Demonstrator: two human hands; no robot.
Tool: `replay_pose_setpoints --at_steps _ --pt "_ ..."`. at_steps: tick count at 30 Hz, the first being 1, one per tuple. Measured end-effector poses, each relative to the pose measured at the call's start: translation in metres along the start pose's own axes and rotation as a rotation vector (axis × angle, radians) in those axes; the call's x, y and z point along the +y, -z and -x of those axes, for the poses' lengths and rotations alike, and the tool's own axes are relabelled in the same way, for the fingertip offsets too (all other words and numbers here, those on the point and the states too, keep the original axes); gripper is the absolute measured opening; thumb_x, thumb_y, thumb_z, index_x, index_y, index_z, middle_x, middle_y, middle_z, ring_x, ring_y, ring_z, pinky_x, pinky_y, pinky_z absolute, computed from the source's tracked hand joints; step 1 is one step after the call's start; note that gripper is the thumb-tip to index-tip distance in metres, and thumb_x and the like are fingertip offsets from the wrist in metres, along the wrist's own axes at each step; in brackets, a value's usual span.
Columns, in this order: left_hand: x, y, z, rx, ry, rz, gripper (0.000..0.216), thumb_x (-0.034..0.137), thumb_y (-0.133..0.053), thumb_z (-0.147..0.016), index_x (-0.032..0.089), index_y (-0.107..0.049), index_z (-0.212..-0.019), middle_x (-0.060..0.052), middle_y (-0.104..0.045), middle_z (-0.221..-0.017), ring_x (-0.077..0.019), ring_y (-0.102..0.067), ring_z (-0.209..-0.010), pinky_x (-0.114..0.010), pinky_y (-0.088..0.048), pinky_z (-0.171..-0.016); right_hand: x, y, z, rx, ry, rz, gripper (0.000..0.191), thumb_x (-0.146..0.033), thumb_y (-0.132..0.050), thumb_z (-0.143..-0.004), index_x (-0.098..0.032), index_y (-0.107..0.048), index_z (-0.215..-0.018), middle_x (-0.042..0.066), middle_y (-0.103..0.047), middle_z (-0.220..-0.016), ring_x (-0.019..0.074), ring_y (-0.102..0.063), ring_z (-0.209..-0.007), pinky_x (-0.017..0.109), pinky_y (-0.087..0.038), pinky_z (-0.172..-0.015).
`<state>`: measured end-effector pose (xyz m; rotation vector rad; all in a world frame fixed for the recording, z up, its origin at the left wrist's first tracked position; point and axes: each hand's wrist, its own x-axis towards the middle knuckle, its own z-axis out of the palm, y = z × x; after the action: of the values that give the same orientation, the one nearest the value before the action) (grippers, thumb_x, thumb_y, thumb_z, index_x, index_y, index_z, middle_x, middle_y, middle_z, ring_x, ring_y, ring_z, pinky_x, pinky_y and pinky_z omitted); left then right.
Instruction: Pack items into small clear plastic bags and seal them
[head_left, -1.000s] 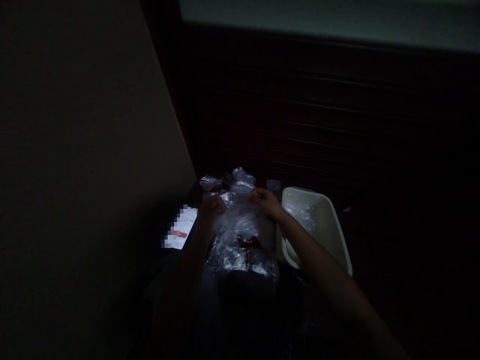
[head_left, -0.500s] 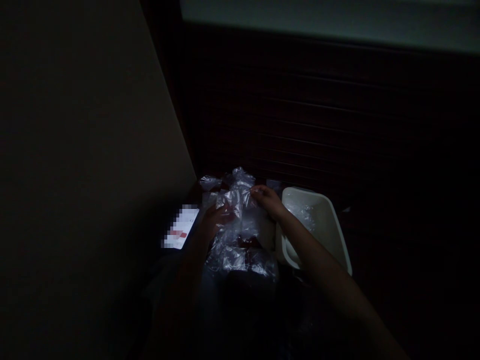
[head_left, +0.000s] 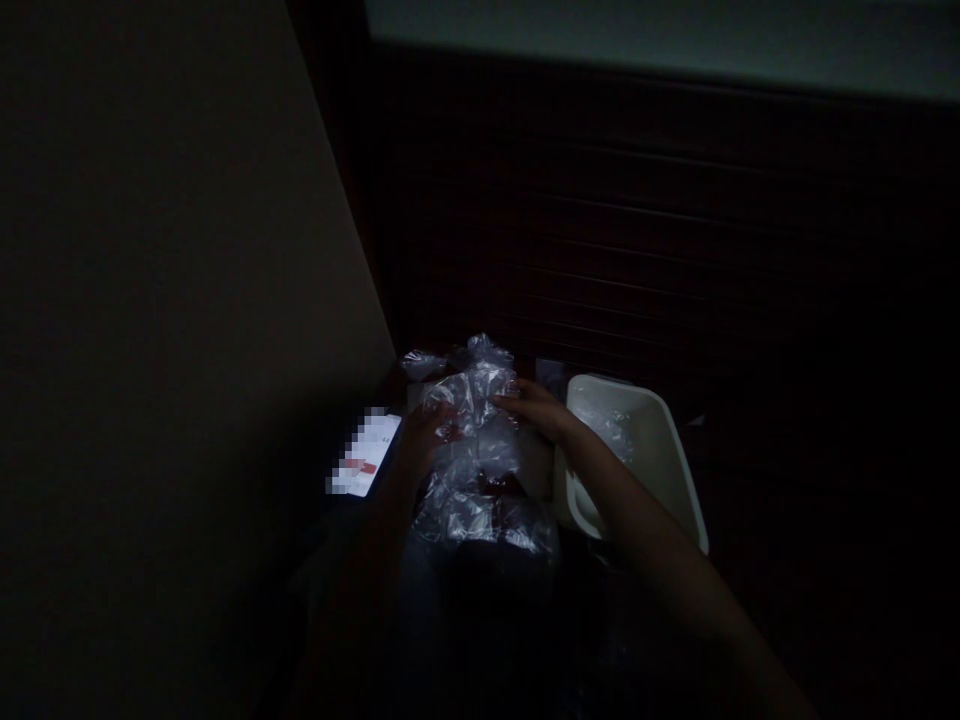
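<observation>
Though it's dim, both hands pinch one clear plastic bag atop the bag pile: left hand on its near-left, right hand on its right edge, white tub just right.

A heap of crumpled clear plastic bags lies in dim light, glinting where it catches the glow, with dark reddish contents showing low in the pile (what they are cannot be told); its upper folds stand bunched upward.
</observation>
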<state>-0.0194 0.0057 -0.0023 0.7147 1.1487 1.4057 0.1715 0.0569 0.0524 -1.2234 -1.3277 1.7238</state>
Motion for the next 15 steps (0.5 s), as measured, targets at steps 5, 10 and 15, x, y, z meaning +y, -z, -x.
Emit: replay_pose_setpoints --at_steps 5,10,15 --pt "0.006 -0.002 0.002 0.044 0.012 -0.044 0.032 0.041 -0.07 -0.065 0.016 -0.059 -0.082 -0.004 -0.065 -0.078 -0.0142 -0.061 -0.057 -0.028 -0.052 -0.054 0.005 0.003 -0.002 0.015 -0.028 0.051 0.031 -0.029 -0.078 -0.05 -0.016 -0.056 -0.068 -0.003 -0.059 -0.062 0.0072 -0.051 -0.052 0.018 -0.04 -0.048" --pt "0.005 0.003 -0.001 -0.043 0.057 -0.067 0.037 0.039 -0.069 -0.064 0.015 -0.06 -0.091 -0.005 -0.067 -0.081 -0.0162 -0.063 -0.062 -0.027 -0.05 -0.052 0.005 0.003 -0.002 0.058 -0.014 -0.025 0.025 -0.028 -0.075 -0.055 -0.015 -0.056 -0.066 -0.001 -0.063 -0.064 0.0097 -0.057 -0.057 0.02 -0.045 -0.053" --pt "0.008 0.009 0.0 -0.063 0.027 -0.173 0.034 0.037 -0.07 -0.062 0.014 -0.062 -0.085 -0.006 -0.067 -0.08 -0.019 -0.064 -0.069 -0.025 -0.049 -0.053 0.006 0.003 -0.003 0.084 -0.001 -0.022 0.021 -0.028 -0.071 -0.059 -0.016 -0.057 -0.069 0.001 -0.064 -0.065 0.0111 -0.058 -0.056 0.021 -0.044 -0.05"
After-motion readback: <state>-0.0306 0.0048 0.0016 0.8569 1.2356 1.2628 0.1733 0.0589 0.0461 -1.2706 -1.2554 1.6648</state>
